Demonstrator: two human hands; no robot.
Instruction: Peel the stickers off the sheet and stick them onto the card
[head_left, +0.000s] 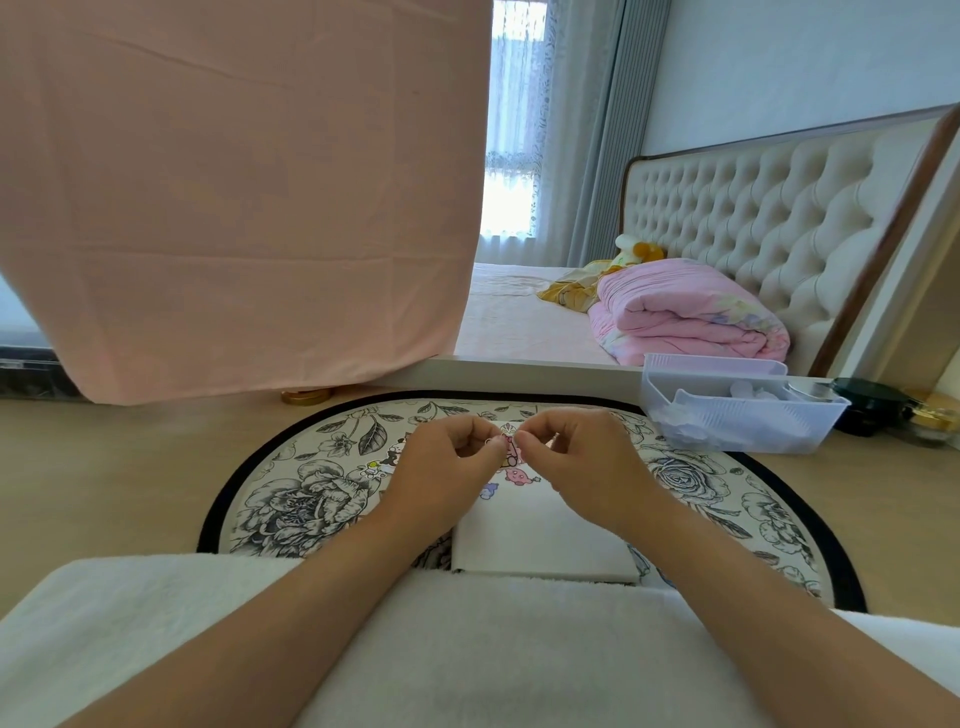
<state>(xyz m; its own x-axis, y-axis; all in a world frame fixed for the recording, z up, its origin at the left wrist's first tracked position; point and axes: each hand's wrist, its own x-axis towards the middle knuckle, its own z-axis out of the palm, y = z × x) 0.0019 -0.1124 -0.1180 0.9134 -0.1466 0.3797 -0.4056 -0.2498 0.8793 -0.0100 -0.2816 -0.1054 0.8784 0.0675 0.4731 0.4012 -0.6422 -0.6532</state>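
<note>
Where the two hands meet above the far end of the card (540, 540), a small sticker (508, 441) is pinched between them: the left hand (447, 467) grips it with thumb and curled forefinger, and the right hand (582, 462) nips its other edge the same way. Whether the sticker has any backing on it cannot be told.

The card is white and lies flat on a round flowered mat (291, 499). Its near edge is tucked just behind a white towel (467, 649) that covers the near side of the bench (104, 467). A pink sticker (515, 475) and a purple sticker (488, 491) sit on the card's far part, just below the fingertips. The near half of the card is bare. More small figures (375, 470) show just left of the left hand, partly hidden by it; what they lie on is unclear.

To the left of the mat's black rim the bench is open wood. To the right a clear bin (748, 415) stands with its corner over the mat's edge, near the right hand but apart from it, and dark jars (872, 405) stand beyond it. A pink cloth (234, 182) hangs at the far left, with its hem close over the bench's far edge. Behind the bench lies a bed (519, 322) with a folded quilt (685, 312).
</note>
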